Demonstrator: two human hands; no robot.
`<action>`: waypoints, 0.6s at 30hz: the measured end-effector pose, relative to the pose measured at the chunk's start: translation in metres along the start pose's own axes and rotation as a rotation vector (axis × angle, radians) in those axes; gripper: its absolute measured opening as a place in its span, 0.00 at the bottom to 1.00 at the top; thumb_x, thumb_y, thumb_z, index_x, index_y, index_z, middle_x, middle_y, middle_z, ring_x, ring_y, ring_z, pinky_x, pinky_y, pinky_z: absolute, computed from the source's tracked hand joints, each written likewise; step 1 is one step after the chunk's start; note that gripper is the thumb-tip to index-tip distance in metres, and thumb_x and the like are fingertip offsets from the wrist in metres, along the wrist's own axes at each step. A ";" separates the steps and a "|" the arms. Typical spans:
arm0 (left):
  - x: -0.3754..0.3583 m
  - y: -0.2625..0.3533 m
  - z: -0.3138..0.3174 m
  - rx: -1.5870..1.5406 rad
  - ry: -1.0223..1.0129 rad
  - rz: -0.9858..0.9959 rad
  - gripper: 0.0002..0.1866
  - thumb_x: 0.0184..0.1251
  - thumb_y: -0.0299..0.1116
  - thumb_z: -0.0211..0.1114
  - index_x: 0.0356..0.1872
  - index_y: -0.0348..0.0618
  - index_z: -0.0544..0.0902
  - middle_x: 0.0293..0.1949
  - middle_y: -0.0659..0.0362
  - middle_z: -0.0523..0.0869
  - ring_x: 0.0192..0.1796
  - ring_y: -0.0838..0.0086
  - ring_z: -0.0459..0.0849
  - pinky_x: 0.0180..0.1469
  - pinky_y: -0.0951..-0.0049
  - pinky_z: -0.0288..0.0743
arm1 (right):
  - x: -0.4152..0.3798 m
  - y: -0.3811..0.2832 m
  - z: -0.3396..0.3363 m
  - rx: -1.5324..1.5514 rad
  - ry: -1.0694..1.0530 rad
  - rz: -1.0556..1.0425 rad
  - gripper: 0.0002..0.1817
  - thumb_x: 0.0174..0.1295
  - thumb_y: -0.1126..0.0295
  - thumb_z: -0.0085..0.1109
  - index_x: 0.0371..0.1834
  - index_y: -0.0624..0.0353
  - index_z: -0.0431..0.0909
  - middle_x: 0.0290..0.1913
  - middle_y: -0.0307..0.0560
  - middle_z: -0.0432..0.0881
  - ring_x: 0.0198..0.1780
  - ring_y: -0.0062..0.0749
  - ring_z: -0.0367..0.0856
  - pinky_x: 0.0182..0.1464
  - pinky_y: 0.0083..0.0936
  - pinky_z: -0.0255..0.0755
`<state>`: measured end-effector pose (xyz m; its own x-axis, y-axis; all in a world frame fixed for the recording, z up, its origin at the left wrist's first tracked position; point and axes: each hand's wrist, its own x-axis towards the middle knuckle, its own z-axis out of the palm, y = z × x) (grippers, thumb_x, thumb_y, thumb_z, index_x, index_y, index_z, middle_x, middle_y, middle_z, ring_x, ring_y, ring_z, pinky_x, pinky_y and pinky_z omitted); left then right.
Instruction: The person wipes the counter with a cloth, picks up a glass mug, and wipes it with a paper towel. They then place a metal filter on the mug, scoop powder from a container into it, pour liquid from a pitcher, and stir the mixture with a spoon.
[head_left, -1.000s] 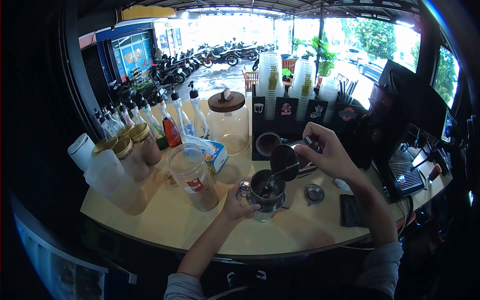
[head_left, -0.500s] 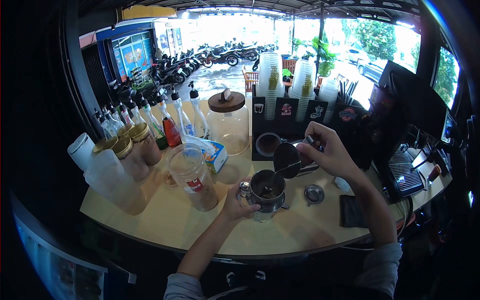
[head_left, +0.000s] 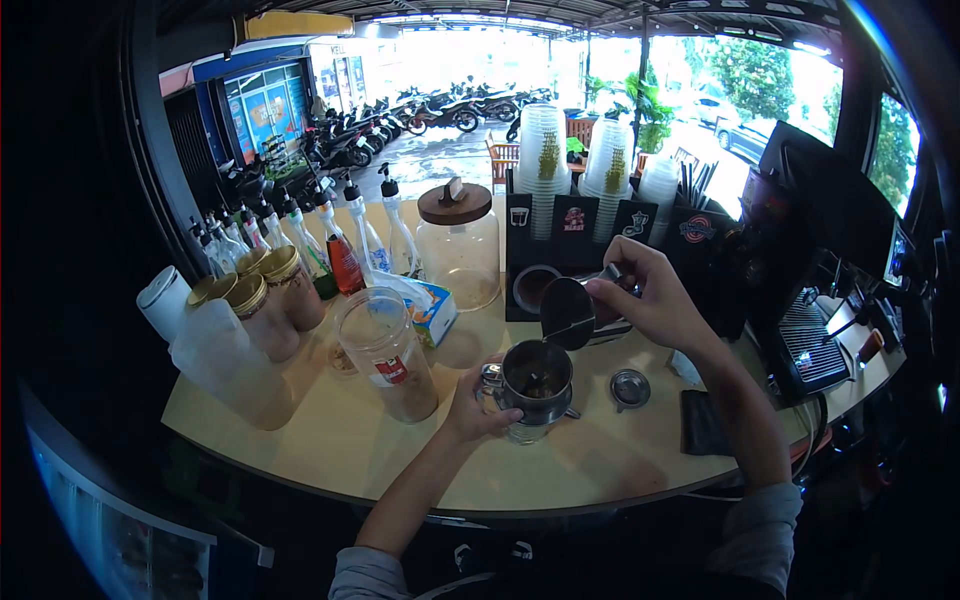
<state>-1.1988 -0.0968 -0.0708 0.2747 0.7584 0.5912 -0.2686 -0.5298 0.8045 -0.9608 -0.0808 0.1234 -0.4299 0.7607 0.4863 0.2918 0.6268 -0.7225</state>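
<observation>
My left hand point(head_left: 478, 409) is closed around the handle side of a metal dripper point(head_left: 540, 397), which sits on a clear glass point(head_left: 527, 433). Dark contents show inside the dripper. Above it, my right hand point(head_left: 645, 295) grips the handle of a metal pitcher point(head_left: 568, 314), tilted with its rim toward the dripper. Whether liquid is flowing is too small to tell. A small round metal strainer point(head_left: 630, 389) lies on the table to the right of the dripper.
A tall open clear jar point(head_left: 388, 360) stands left of my left hand. Behind are a tissue box point(head_left: 434, 315), a wood-lidded jar point(head_left: 458, 250) and pump bottles point(head_left: 343, 262). A black cup rack point(head_left: 590, 255) stands behind the pitcher; an espresso machine point(head_left: 800, 340) is at right.
The pitcher in my right hand has shifted slightly left and tipped further, its rim still over the dripper. My left hand has hardly moved.
</observation>
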 end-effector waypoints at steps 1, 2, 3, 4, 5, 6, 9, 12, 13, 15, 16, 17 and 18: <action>0.001 0.001 0.000 0.008 -0.010 0.009 0.42 0.41 0.39 0.79 0.60 0.33 0.72 0.51 0.53 0.83 0.54 0.70 0.82 0.60 0.68 0.72 | 0.000 0.000 0.000 -0.011 0.000 -0.010 0.15 0.60 0.70 0.65 0.28 0.59 0.65 0.21 0.29 0.58 0.24 0.10 0.53 0.24 0.18 0.50; 0.001 0.002 0.000 0.016 -0.020 0.018 0.41 0.41 0.39 0.79 0.59 0.33 0.72 0.50 0.53 0.83 0.54 0.70 0.82 0.60 0.68 0.73 | 0.001 -0.001 0.001 -0.011 0.000 -0.010 0.15 0.60 0.70 0.65 0.28 0.59 0.65 0.21 0.29 0.58 0.24 0.10 0.53 0.24 0.18 0.50; 0.001 0.003 0.000 0.016 -0.020 0.018 0.41 0.41 0.39 0.79 0.59 0.33 0.72 0.50 0.53 0.83 0.54 0.70 0.82 0.60 0.68 0.73 | 0.001 -0.003 0.001 -0.025 0.000 -0.019 0.15 0.60 0.69 0.65 0.28 0.59 0.65 0.20 0.28 0.58 0.24 0.10 0.53 0.23 0.18 0.50; 0.001 0.004 0.001 0.009 -0.011 0.015 0.41 0.41 0.39 0.79 0.59 0.33 0.72 0.50 0.53 0.83 0.54 0.70 0.82 0.59 0.68 0.73 | 0.001 -0.004 0.001 -0.039 0.000 -0.029 0.15 0.59 0.69 0.66 0.28 0.59 0.65 0.20 0.28 0.57 0.24 0.10 0.53 0.23 0.18 0.50; 0.001 0.004 0.002 0.001 -0.002 0.011 0.41 0.42 0.39 0.79 0.59 0.33 0.72 0.50 0.53 0.83 0.54 0.70 0.82 0.59 0.68 0.73 | 0.001 -0.005 0.001 -0.039 -0.001 -0.029 0.15 0.59 0.69 0.66 0.28 0.59 0.65 0.20 0.28 0.57 0.24 0.10 0.53 0.23 0.18 0.50; 0.001 0.004 0.002 0.001 -0.001 0.012 0.41 0.42 0.39 0.79 0.59 0.33 0.72 0.50 0.53 0.83 0.54 0.70 0.82 0.59 0.68 0.73 | 0.001 -0.006 0.002 -0.021 -0.006 -0.016 0.16 0.59 0.69 0.66 0.28 0.59 0.65 0.20 0.28 0.57 0.24 0.10 0.53 0.23 0.18 0.49; 0.001 0.004 0.003 -0.029 0.000 0.013 0.40 0.42 0.39 0.80 0.58 0.33 0.72 0.49 0.54 0.83 0.53 0.70 0.82 0.59 0.68 0.73 | 0.000 -0.008 0.002 -0.011 -0.011 -0.012 0.15 0.60 0.69 0.66 0.28 0.59 0.65 0.20 0.28 0.57 0.23 0.10 0.52 0.23 0.18 0.49; 0.000 0.005 0.003 -0.010 0.020 0.015 0.40 0.42 0.39 0.80 0.58 0.33 0.72 0.50 0.53 0.83 0.54 0.69 0.82 0.60 0.68 0.73 | -0.002 -0.010 0.001 0.002 -0.016 -0.008 0.15 0.60 0.70 0.65 0.29 0.59 0.65 0.20 0.28 0.57 0.23 0.09 0.52 0.23 0.17 0.49; 0.001 0.004 0.003 0.009 0.019 0.026 0.41 0.41 0.39 0.80 0.59 0.33 0.72 0.50 0.53 0.83 0.54 0.69 0.82 0.60 0.68 0.73 | -0.002 -0.010 0.001 0.023 -0.020 0.005 0.15 0.60 0.70 0.65 0.29 0.59 0.65 0.20 0.28 0.57 0.24 0.09 0.52 0.23 0.17 0.49; 0.000 0.004 0.002 0.027 0.017 0.038 0.41 0.41 0.39 0.80 0.59 0.33 0.72 0.50 0.53 0.83 0.54 0.69 0.82 0.60 0.68 0.72 | -0.003 -0.011 0.000 0.022 -0.020 0.001 0.15 0.60 0.70 0.65 0.29 0.59 0.65 0.20 0.28 0.57 0.24 0.09 0.52 0.23 0.16 0.49; -0.001 0.004 0.002 0.018 0.011 0.022 0.41 0.42 0.40 0.80 0.59 0.33 0.72 0.52 0.53 0.82 0.56 0.69 0.80 0.62 0.67 0.71 | -0.004 -0.012 0.000 0.022 -0.020 -0.002 0.15 0.60 0.70 0.65 0.28 0.59 0.65 0.20 0.28 0.57 0.24 0.08 0.53 0.23 0.16 0.49; -0.001 0.003 0.002 0.009 0.006 0.007 0.41 0.42 0.41 0.80 0.59 0.33 0.72 0.54 0.54 0.81 0.58 0.69 0.79 0.64 0.66 0.69 | -0.004 -0.012 -0.001 0.021 -0.020 -0.002 0.15 0.60 0.70 0.65 0.28 0.59 0.65 0.20 0.28 0.57 0.24 0.08 0.53 0.23 0.16 0.49; -0.001 0.004 0.001 0.009 0.005 0.007 0.41 0.42 0.41 0.80 0.59 0.33 0.72 0.54 0.54 0.81 0.58 0.69 0.79 0.64 0.66 0.69 | -0.005 -0.012 -0.001 0.014 -0.014 0.001 0.15 0.60 0.70 0.65 0.28 0.59 0.65 0.20 0.28 0.57 0.24 0.08 0.52 0.23 0.16 0.49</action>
<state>-1.1988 -0.1001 -0.0685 0.2679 0.7565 0.5965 -0.2625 -0.5384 0.8007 -0.9613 -0.0919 0.1306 -0.4410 0.7592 0.4787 0.2801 0.6231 -0.7303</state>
